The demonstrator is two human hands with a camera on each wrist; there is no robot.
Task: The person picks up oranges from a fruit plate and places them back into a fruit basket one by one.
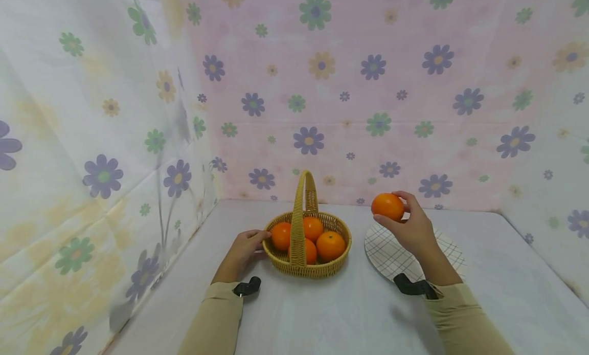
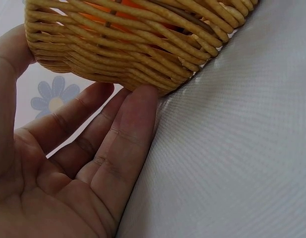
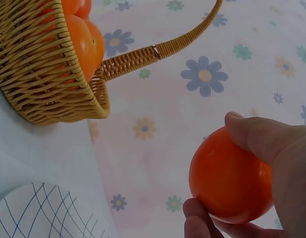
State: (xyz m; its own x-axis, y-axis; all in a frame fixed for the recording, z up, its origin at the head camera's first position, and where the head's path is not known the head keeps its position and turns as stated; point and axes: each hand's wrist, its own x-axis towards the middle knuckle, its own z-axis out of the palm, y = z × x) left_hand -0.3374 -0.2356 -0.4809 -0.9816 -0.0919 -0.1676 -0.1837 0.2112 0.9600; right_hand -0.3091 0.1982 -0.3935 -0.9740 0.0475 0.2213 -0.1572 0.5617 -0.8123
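Note:
A yellow wicker basket (image 1: 317, 270) with a tall arched handle stands on the table, with several oranges (image 1: 331, 246) inside. My left hand (image 1: 245, 246) is at its left side; in the left wrist view the thumb reaches the rim and the fingertips (image 2: 141, 106) touch the wall low down, near the tabletop. To the right, my right hand (image 1: 411, 227) holds a single orange (image 1: 386, 206) up in the air, between thumb and fingers. Below that hand lies a white plate (image 1: 379, 252) with a dark grid pattern, partly covered by the hand and forearm.
A white cloth covers the table (image 1: 317, 314). Flower-printed fabric (image 1: 342, 114) hangs behind it and along both sides. The basket's handle (image 1: 298, 217) rises well above the rim. Dark wrist mounts (image 1: 248, 286) stick out from both sleeves.

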